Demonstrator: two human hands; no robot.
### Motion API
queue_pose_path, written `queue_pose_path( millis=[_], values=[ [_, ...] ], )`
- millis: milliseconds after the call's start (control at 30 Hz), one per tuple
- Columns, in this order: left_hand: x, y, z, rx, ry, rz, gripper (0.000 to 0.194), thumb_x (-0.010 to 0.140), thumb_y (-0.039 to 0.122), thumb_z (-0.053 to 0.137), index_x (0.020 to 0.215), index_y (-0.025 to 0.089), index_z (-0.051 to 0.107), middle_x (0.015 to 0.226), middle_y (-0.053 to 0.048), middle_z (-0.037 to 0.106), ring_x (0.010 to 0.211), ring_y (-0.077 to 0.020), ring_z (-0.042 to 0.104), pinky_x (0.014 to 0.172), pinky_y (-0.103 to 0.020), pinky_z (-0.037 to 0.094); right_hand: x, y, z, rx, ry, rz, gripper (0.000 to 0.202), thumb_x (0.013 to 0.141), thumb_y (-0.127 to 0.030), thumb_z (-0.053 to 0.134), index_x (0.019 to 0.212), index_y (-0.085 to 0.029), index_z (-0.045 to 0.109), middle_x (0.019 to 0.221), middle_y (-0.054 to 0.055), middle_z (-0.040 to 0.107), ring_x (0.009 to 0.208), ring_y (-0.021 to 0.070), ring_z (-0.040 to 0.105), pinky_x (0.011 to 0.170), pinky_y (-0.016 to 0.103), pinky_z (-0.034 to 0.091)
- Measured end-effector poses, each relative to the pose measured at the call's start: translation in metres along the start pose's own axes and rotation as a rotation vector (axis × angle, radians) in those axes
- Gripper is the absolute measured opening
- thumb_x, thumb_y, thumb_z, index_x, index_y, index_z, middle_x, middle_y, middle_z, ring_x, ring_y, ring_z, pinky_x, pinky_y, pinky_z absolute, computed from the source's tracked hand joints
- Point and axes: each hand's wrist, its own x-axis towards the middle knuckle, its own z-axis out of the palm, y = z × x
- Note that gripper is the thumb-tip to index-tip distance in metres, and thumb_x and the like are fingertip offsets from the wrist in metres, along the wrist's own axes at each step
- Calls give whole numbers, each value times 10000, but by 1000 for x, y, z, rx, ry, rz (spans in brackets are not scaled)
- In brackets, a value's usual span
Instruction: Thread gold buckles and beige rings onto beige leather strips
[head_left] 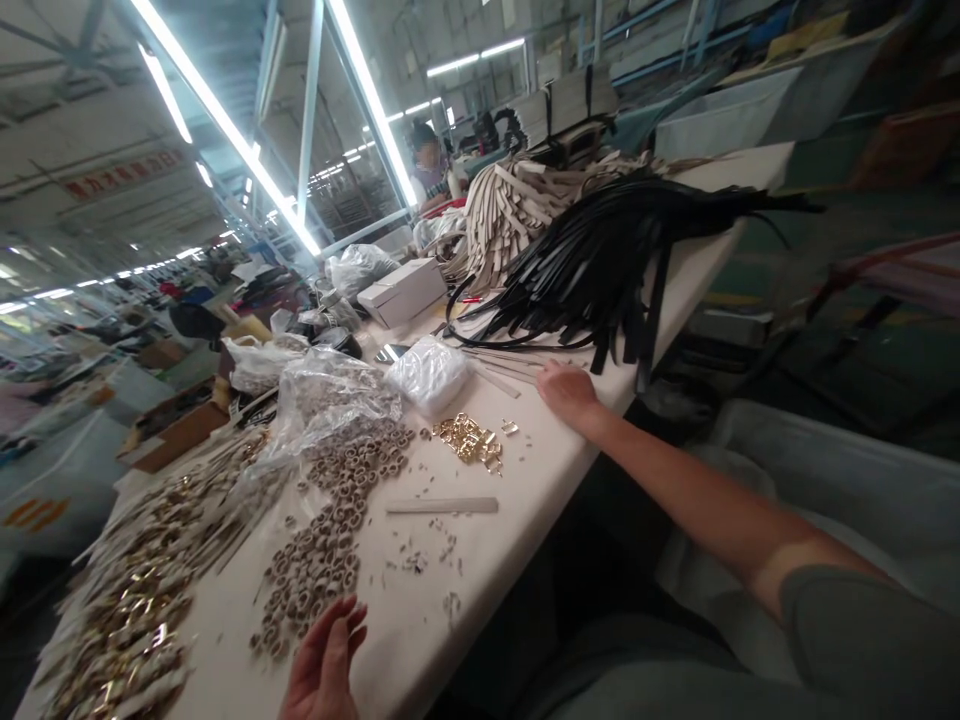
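Loops (337,540), perhaps leather, curled left hand (326,660) beside

Upper right: solid black flat straps (577,265); upper centre: plain beige flat straps (495,215); centre: shiny gold metal buckles (466,440); lower left: taupe ring-shaped loops (326,545).

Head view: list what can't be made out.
Right hand, head view: whether it holds anything, hidden by the hand itself.
Left hand, head view: wrist cut off by the bottom edge.
White box, head view: contents hidden by its walls.
Red sign, head view: lettering blurred.
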Motion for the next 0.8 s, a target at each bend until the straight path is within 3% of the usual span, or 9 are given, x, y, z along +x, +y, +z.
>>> queue_pose_path(
  millis=[100,233,367,467,600,700,800],
  values=[
    [-9,5,13,42,-44,14,340,666,428,836,915,214,751,954,-31,772,820,-211,743,707,-289,630,4,-1,0,34,-11,3,271,904,-76,455,971,0,706,1106,249,665,997,287,604,753,349,370],
    [-22,9,28,99,-86,41,387,654,462,825,920,193,745,943,-52,775,817,-243,744,706,-338,631,7,5,-12,101,25,81,296,938,-130,425,1021,-11,684,1134,252,668,965,274,631,735,325,385],
    [-37,13,47,130,-149,-1,433,651,464,833,961,175,743,911,-66,776,787,-243,741,719,-355,625,-19,-1,-25,217,63,113,349,989,-198,341,1086,-79,655,1070,188,709,933,236,651,744,296,422],
    [-48,20,70,112,-284,-43,489,679,453,825,1050,155,714,895,-81,762,732,-217,731,686,-337,611,-64,-23,-27,432,-59,-35,290,978,-263,388,977,-165,661,768,38,717,738,160,650,702,241,450],
    [-50,28,97,39,-465,-78,649,741,427,795,1294,174,569,968,-94,748,743,-172,724,672,-274,579,-126,-57,-25,930,-327,-241,270,938,-348,445,813,-181,617,599,-22,612,567,129,569,602,234,435],
    [-43,28,102,-10,-452,-91,618,745,433,787,1269,178,580,883,-60,736,689,-146,712,626,-230,554,-153,-72,-23,986,-463,-268,280,929,-371,460,772,-187,602,559,-36,576,538,122,536,581,236,415],
    [-37,28,95,-29,-394,-116,524,745,460,770,1155,159,643,725,-11,695,601,-120,679,572,-202,530,-161,-75,-18,976,-513,-260,286,926,-378,469,763,-186,605,545,-37,567,530,123,532,578,238,414]
  ],
)
